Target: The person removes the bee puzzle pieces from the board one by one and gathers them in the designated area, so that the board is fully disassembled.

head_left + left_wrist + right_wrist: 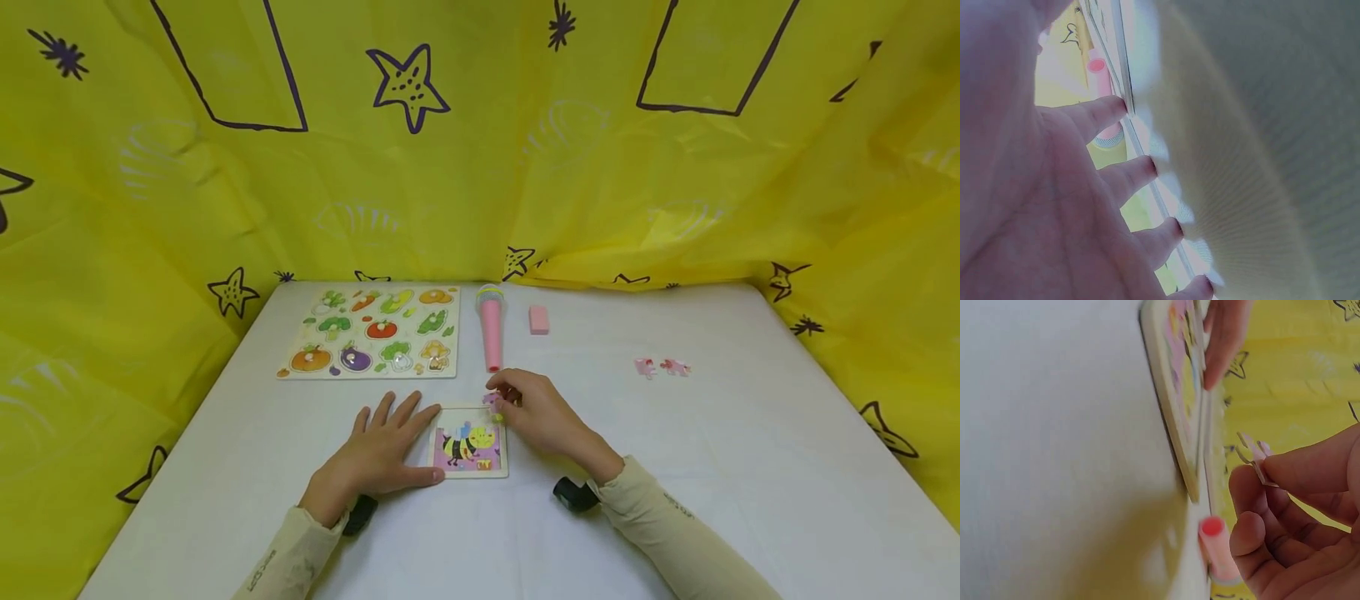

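A small square bee jigsaw puzzle (468, 450) in a pale wooden frame lies on the table; its lower part is filled with pieces and the strip along the top shows bare board. My left hand (386, 454) lies with fingers spread at the frame's left side, thumb at the lower left corner and index fingertip at the upper left one. Over the upper right corner, my right hand (536, 412) pinches a pink jigsaw piece (1259, 459) between thumb and index finger. In the right wrist view the piece is held apart from the frame (1169, 394).
Two loose pink puzzle pieces (663, 367) lie to the right. Behind the hands are a vegetable peg puzzle board (408, 340), a pink toy microphone (491, 329) and a pink block (538, 320). A yellow patterned curtain (480, 167) surrounds the white table (712, 467).
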A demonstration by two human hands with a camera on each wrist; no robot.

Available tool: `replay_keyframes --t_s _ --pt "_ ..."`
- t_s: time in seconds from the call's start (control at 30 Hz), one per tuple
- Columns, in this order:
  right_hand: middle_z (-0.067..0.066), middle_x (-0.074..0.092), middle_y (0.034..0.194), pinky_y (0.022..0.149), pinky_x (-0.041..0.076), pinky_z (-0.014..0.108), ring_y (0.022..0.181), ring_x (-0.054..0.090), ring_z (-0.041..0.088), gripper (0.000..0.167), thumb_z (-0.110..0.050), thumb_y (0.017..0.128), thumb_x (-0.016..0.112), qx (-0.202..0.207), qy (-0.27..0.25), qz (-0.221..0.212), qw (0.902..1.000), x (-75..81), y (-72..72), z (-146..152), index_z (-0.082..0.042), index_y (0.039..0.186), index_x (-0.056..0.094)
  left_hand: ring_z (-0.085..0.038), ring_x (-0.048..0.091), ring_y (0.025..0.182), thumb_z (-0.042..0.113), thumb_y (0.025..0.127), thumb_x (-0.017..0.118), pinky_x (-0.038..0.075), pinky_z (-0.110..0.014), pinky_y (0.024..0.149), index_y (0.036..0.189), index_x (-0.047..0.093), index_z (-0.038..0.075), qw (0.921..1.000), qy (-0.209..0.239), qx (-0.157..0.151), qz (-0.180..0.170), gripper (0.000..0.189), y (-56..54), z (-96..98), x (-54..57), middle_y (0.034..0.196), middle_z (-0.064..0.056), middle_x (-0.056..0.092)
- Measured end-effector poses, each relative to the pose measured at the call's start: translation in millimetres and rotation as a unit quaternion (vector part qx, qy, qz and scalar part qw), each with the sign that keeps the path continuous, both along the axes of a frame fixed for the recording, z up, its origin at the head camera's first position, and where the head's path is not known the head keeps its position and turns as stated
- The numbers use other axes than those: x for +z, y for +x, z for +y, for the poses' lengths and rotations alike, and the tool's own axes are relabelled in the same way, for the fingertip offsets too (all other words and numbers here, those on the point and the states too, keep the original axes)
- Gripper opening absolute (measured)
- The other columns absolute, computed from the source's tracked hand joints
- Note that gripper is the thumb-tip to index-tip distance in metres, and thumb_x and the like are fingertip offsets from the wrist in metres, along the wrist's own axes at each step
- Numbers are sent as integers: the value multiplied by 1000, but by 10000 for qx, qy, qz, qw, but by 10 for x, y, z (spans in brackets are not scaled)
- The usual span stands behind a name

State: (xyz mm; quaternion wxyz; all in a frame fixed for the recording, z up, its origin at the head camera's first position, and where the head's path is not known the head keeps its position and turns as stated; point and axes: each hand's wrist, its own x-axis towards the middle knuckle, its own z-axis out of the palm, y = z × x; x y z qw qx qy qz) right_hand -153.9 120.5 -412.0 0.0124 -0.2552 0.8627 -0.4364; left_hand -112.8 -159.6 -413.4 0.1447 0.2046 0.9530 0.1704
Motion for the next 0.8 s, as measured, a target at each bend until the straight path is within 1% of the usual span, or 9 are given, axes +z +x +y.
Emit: replay_keyframes --t_s 0.1,0.27,0.5,0.67,0.73,0.8 --pt "6 70 102 78 56 32 83 63 17 18 4 100 67 -259 -144 -55 9995 31 -33 115 2 118 72 -55 8 159 61 91 78 6 -79 119 168 38 17 10000 14 14 -43 97 4 3 3 176 -18 21" --pt "9 71 99 70 56 30 75 67 19 16 6 100 67 -543 -366 -53 9978 59 -111 329 2 115 72 -55 7 159 60 91 79 5 -78 119 167 39 16 10000 58 47 -56 97 7 12 6 176 -18 21" --pt "9 69 97 68 53 28 79 66 24 21 5 100 66 -1122 -237 48 9934 135 -202 611 0 119 74 -54 7 159 60 91 79 4 -77 120 167 39 17 10000 7 61 -56 96 5 11 -15 176 -17 21" --pt "13 73 99 66 52 25 83 70 34 22 4 102 67 -1376 -375 196 9896 183 -272 816 1 123 74 -55 7 159 60 91 80 4 -78 119 167 39 16 10000 25 66 -62 97 15 8 -3 176 -18 21" --pt "17 74 102 67 53 23 85 71 38 24 4 102 68 -1456 -476 195 9880 200 -295 896 3 125 73 -55 8 159 60 91 80 5 -78 119 167 39 16 10000 42 56 -56 97 17 8 4 176 -18 22" --pt "19 74 105 69 54 21 88 72 39 26 5 102 67 -1588 -507 181 9858 222 -312 977 3 128 71 -54 8 159 60 91 79 5 -78 119 167 38 16 10000 61 33 -50 97 17 8 8 176 -18 21"
